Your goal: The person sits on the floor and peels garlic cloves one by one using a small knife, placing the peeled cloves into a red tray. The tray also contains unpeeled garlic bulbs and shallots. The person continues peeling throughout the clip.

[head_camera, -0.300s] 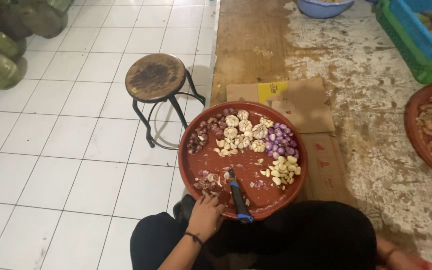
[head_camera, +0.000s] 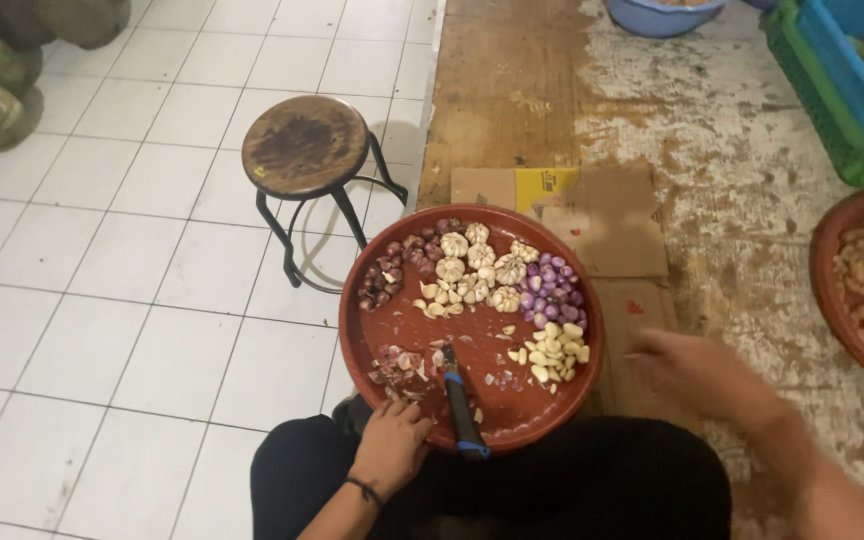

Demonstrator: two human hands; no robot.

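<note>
On the person's lap sits a round red-brown tray [head_camera: 384,330], its near rim against the dark trousers. Left hand [head_camera: 392,447] rests on that near rim w/ fingers curled loosely, touching the rim beside a small heap of reddish peelings [head_camera: 397,366]; can't tell if the grip is clamped on anything. A knife [head_camera: 460,400] w/ black handle and blue end lies on the tray just right of that hand, blade pointing inward, handle not held. Right hand [head_camera: 697,372] is blurred, hovering palm-down just outside the tray's right rim over a flattened cardboard box [head_camera: 607,225]; fingers look spread apart, holding nothing visible. Tray contents: whole garlic bulbs [head_camera: 477,265] in the middle, purple shallots [head_camera: 550,285] to their right, peeled pale cloves [head_camera: 552,350] below those, dark unpeeled shallots [head_camera: 392,275] at upper left. Vs. the earlier frame: right hand has come into view at the right, where only the wrist edge showed low down before; left hand and knife are about where they were. Round wooden stool [head_camera: 304,145] w/ black metal legs stands on the white tiled floor [head_camera: 102,300] up-left of the tray. Another red-brown tray [head_camera: 827,240] of pale roots shows at the right edge.
</note>
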